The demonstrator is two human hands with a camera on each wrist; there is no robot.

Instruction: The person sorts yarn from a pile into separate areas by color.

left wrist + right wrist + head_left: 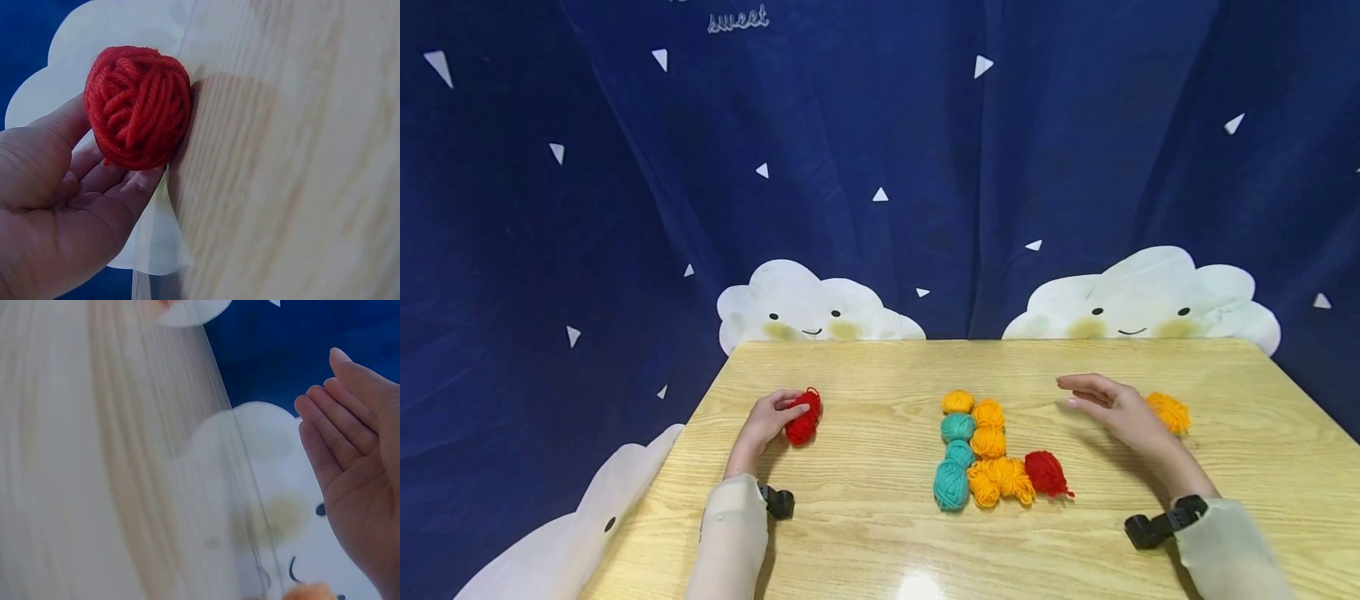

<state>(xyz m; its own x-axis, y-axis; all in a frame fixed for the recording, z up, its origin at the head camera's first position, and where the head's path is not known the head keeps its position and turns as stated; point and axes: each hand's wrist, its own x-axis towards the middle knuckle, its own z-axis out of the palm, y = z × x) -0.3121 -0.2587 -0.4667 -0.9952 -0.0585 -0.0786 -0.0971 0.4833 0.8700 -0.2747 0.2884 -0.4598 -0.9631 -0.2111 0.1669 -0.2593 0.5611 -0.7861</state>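
Note:
At the left side of the table, my left hand (769, 418) holds a red yarn ball (803, 423) between thumb and fingers. The left wrist view shows this ball (137, 109) close over the wood, with the fingers behind and under it. My right hand (1111, 407) hovers over the right side of the table, its fingers extended and nothing in its palm (362, 487). Just beyond the right wrist lies a loose orange yarn ball (1171, 413), partly covered by the hand in the head view.
Mid-table, a cluster of yarn balls sits packed together: a column of teal balls (952, 485), several orange balls (988, 442) beside it, an orange one (957, 402) at its far end and a red one (1047, 473) on the right. A blue curtain (865, 125) hangs behind the table (865, 517).

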